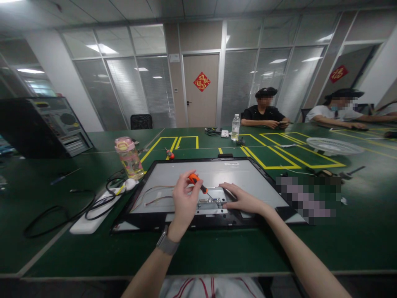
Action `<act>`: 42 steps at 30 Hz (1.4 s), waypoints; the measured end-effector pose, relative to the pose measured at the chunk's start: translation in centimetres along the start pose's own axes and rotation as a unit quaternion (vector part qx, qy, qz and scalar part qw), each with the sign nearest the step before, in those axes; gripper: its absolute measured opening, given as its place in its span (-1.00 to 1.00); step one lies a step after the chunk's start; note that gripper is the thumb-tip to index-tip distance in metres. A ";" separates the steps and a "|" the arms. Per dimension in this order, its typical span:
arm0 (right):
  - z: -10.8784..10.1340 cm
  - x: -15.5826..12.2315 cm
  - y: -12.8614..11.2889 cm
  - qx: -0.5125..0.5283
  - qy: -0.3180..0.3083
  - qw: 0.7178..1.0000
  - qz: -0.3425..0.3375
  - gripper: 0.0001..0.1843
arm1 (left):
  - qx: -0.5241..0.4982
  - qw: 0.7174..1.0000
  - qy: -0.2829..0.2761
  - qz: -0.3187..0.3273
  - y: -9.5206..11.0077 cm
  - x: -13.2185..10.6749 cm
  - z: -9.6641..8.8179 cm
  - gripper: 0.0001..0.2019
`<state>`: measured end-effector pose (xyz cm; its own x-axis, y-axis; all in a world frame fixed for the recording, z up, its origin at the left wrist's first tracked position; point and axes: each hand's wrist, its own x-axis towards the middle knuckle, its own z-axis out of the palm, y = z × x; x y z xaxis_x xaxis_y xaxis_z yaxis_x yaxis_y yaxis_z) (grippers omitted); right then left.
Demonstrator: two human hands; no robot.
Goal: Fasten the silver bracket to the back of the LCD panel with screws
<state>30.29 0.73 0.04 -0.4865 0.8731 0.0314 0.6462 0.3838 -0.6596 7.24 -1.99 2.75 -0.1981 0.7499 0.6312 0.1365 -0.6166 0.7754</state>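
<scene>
A monitor panel [173, 174] with a black frame lies face down on the green table [198, 252], its grey metal back upward. My left hand [186, 196] is closed around the orange and black handle of a screwdriver [198, 183]. The screwdriver slants down to the right, its tip at a small metal bracket [212, 210] with parts on it near the panel's front edge. Whether the tip sits in a screw is too small to tell. Spread over the bracket's right side, my right hand [240, 199] lies with thumb and fingers apart. Thin wires [158, 199] run across the panel's left part.
To the left are a white power strip [96, 211], black cables [57, 207], a pink drinking bottle [129, 159] and an open computer case [58, 126]. A water bottle [235, 127] and a round white grille [333, 145] stand farther back. Two co-workers sit across at the right.
</scene>
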 end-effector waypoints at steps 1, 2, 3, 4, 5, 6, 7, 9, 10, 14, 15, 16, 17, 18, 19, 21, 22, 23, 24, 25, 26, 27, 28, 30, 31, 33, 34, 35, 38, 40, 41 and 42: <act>0.0 0.0 0.0 0.000 -0.001 1.000 -0.001 -0.14 | 0.001 1.000 -0.007 -0.008 0.0 -0.1 0.2 -0.71; 0.0 0.0 0.1 0.001 -0.001 1.000 -0.004 -0.14 | 0.004 1.000 -0.014 -0.011 0.1 -0.3 0.3 -0.72; 0.1 0.0 0.1 0.002 -0.001 1.000 -0.006 -0.14 | 0.010 1.000 -0.020 -0.009 0.1 -0.4 0.5 -0.72; 0.1 0.0 0.1 0.002 0.001 1.000 -0.009 -0.14 | 0.015 1.000 -0.027 -0.005 0.2 -0.6 0.6 -0.73; 0.1 0.0 0.2 0.002 0.002 1.000 -0.010 -0.14 | 0.020 0.999 -0.032 0.002 0.3 -0.7 0.7 -0.74; 0.1 0.0 0.2 0.002 0.004 1.000 -0.011 -0.15 | 0.023 0.999 -0.036 0.009 0.3 -0.8 0.8 -0.75; 0.1 0.0 0.3 0.002 0.006 1.000 -0.011 -0.15 | 0.025 0.999 -0.039 0.016 0.4 -0.9 0.9 -0.76; 0.1 0.0 0.3 0.002 0.006 1.000 -0.010 -0.15 | 0.026 0.998 -0.045 0.028 0.4 -1.0 1.0 -0.76; 0.1 0.0 0.3 0.002 0.005 1.000 -0.010 -0.15 | 0.027 0.998 -0.046 0.031 0.3 -1.0 1.0 -0.76; 0.1 0.0 0.2 0.000 0.005 1.000 -0.011 -0.15 | 0.036 0.998 -0.041 0.039 0.2 -0.9 0.9 -0.76; 0.0 0.0 0.2 -0.001 0.006 1.000 -0.011 -0.15 | 0.038 0.998 -0.041 0.040 0.2 -0.9 0.8 -0.76; 0.0 0.0 0.2 -0.002 0.007 1.000 -0.010 -0.15 | 0.039 0.998 -0.042 0.041 0.2 -0.9 0.8 -0.76; 0.0 0.0 0.2 -0.003 0.007 1.000 -0.010 -0.15 | 0.040 0.997 -0.044 0.042 0.2 -0.8 0.7 -0.75; 0.0 0.1 0.2 -0.005 0.008 1.000 -0.009 -0.15 | 0.040 0.997 -0.046 0.043 0.3 -0.8 0.7 -0.75; 0.1 0.1 0.2 -0.006 0.008 1.000 -0.009 -0.16 | 0.041 0.997 -0.047 0.044 0.4 -0.8 0.7 -0.75; 0.1 0.0 0.2 -0.009 0.007 1.000 -0.010 -0.17 | 0.041 0.997 -0.048 0.046 0.5 -0.8 0.7 -0.76; 0.1 0.0 0.2 -0.011 0.007 1.000 -0.010 -0.17 | 0.042 0.997 -0.050 0.047 0.5 -0.8 0.7 -0.77; 0.1 0.0 0.2 -0.011 0.007 1.000 -0.011 -0.17 | 0.044 0.996 -0.054 0.050 0.5 -0.8 0.7 -0.77; 0.1 0.0 0.2 -0.010 0.006 1.000 -0.011 -0.17 | 0.045 0.996 -0.060 0.053 0.5 -0.8 0.7 -0.77; 0.0 0.0 0.2 -0.009 0.006 1.000 -0.012 -0.17 | 0.046 0.995 -0.071 0.058 0.6 -0.7 0.8 -0.77; 0.0 0.0 0.2 -0.008 0.007 1.000 -0.014 -0.17 | 0.047 0.994 -0.082 0.061 0.6 -0.5 0.9 -0.76; 0.0 0.0 0.2 -0.008 0.007 1.000 -0.016 -0.17 | 0.046 0.992 -0.096 0.064 0.7 -0.3 1.0 -0.76; 0.0 0.0 0.3 -0.008 0.008 1.000 -0.019 -0.16 | 0.044 0.991 -0.113 0.064 0.9 -0.1 1.1 -0.75; 0.1 0.1 0.5 -0.006 0.012 1.000 -0.027 -0.16 | 0.031 0.986 -0.151 0.062 1.4 0.4 1.4 -0.74; 0.1 0.1 0.5 -0.004 0.015 0.999 -0.033 -0.16 | 0.024 0.982 -0.179 0.060 1.8 0.7 1.6 -0.73; 0.2 0.2 0.7 0.004 0.019 0.999 -0.046 -0.17 | 0.017 0.971 -0.228 0.069 2.8 1.3 2.1 -0.71; 0.2 0.2 0.7 0.007 0.020 0.998 -0.051 -0.17 | 0.021 0.964 -0.253 0.082 3.2 1.6 2.4 -0.70; 0.3 0.2 0.8 0.010 0.020 0.998 -0.054 -0.18 | 0.027 0.956 -0.272 0.103 3.5 1.8 2.8 -0.71; 0.2 0.1 0.7 0.009 0.018 0.999 -0.050 -0.21 | 0.026 0.966 -0.215 0.144 3.6 2.3 3.9 -0.87; 0.1 0.1 0.6 0.001 0.013 0.999 -0.043 -0.21 | 0.023 0.979 -0.159 0.122 3.1 2.4 4.5 -0.86; 0.1 0.1 0.6 -0.003 0.010 0.999 -0.037 -0.20 | 0.015 0.984 -0.142 0.108 2.7 2.4 4.7 -0.83; 0.0 0.1 0.5 -0.005 0.006 0.999 -0.032 -0.19 | -0.004 0.988 -0.129 0.086 2.3 2.3 4.8 -0.79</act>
<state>30.55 1.03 -0.34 -0.5195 0.8504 0.0830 0.6204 0.4422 -0.6478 11.73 -0.53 6.15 0.0806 0.6688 0.7390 0.1387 -0.7418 0.6562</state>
